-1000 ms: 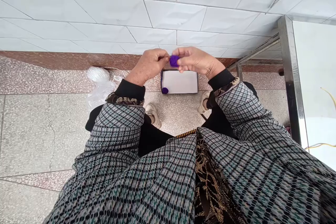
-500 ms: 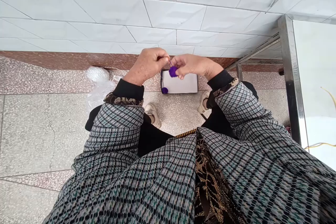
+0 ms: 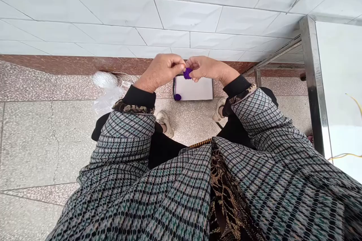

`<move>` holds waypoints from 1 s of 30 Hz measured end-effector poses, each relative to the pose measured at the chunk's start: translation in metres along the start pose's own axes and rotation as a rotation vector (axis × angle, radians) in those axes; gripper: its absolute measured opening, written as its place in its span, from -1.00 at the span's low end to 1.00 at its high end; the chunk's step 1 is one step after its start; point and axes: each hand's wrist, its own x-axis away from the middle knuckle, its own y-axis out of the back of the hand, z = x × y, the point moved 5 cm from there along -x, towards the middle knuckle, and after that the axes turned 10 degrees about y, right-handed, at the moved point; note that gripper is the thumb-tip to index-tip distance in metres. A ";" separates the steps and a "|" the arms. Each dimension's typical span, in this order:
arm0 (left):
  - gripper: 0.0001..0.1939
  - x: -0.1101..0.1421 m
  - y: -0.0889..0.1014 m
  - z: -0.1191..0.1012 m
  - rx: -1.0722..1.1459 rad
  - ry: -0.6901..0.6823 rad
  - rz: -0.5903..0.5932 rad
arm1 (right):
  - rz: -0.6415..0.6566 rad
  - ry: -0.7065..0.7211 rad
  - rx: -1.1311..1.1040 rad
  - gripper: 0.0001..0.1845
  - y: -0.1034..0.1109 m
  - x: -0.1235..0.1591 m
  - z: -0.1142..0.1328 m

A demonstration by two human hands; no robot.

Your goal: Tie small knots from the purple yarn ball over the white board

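Between the fingertips of my right hand (image 3: 207, 69) is a small ball of purple yarn (image 3: 187, 73). My left hand (image 3: 162, 71) is closed in a pinch right beside it, thumb against forefinger; the strand it grips is mostly hidden by the fingers. Below both hands, an open shallow box with a white inside (image 3: 196, 88) lies on the floor. A second purple yarn ball (image 3: 177, 97) rests in the box's near left corner, with purple yarn running along the left edge.
Left of the box lie a bundle of white cord (image 3: 105, 79) and a clear plastic bag (image 3: 109, 98). My shoes (image 3: 165, 123) flank the box's near side. A tiled wall (image 3: 175, 15) rises beyond; a metal-framed table (image 3: 313, 83) stands at right.
The purple ball first dropped away from my left fingers, showing a short strand, then came back up beside them. My right hand moved down and slightly up again; my left hand barely shifted.
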 end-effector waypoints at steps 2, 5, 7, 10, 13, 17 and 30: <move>-0.82 -0.005 0.005 0.011 0.003 0.049 -0.081 | 0.023 0.028 -0.104 -0.64 -0.002 0.005 0.011; -0.82 -0.008 0.001 0.015 0.012 0.063 -0.074 | -0.134 0.168 -0.261 -0.66 0.004 0.009 0.033; -0.81 -0.006 -0.010 0.006 -0.001 0.012 0.029 | -0.269 0.251 -0.289 -0.67 0.011 0.008 0.039; -0.79 0.002 -0.024 -0.012 -0.042 -0.098 0.215 | -0.351 0.236 -0.198 -0.68 0.017 0.000 0.026; -0.76 0.009 -0.021 -0.020 -0.045 -0.147 0.221 | -0.308 0.138 0.010 -0.62 0.017 -0.010 0.003; -0.79 0.007 -0.002 -0.009 -0.023 -0.053 0.038 | -0.062 0.033 0.129 -0.58 0.004 -0.008 -0.007; -0.79 -0.009 -0.022 0.011 0.003 0.008 0.008 | -0.168 0.113 -0.224 -0.69 -0.001 0.004 0.019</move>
